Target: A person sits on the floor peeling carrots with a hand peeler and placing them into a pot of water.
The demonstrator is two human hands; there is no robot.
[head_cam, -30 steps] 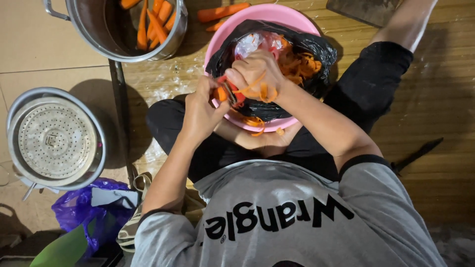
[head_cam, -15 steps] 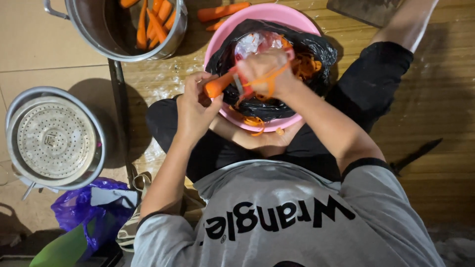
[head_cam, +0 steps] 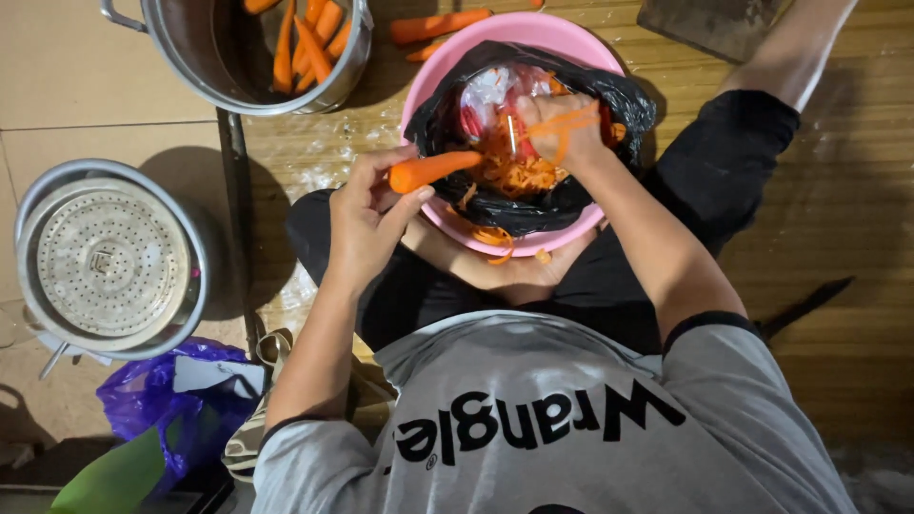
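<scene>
My left hand (head_cam: 367, 214) grips the thick end of an orange carrot (head_cam: 433, 171), its tip pointing over the rim of a pink basin (head_cam: 447, 71). A black plastic bag (head_cam: 624, 100) lines the basin and holds a heap of orange peelings (head_cam: 514, 171). Above that heap, my right hand (head_cam: 557, 124) holds a peeler (head_cam: 512, 133) with a long strip of peel draped over the fingers. The peeler is off the carrot's tip, a short way to its right.
A steel pot (head_cam: 338, 81) with several peeled carrots stands at the top left. Two unpeeled carrots (head_cam: 438, 27) lie beside the basin. A round steel steamer (head_cam: 105, 257) sits at the left, a purple plastic bag (head_cam: 143, 409) below it. My crossed legs flank the basin on a wooden mat.
My right hand has swept the peeler along the carrot and away past its tip, pulling off a strip. My left hand has lowered and turned the carrot more level.
</scene>
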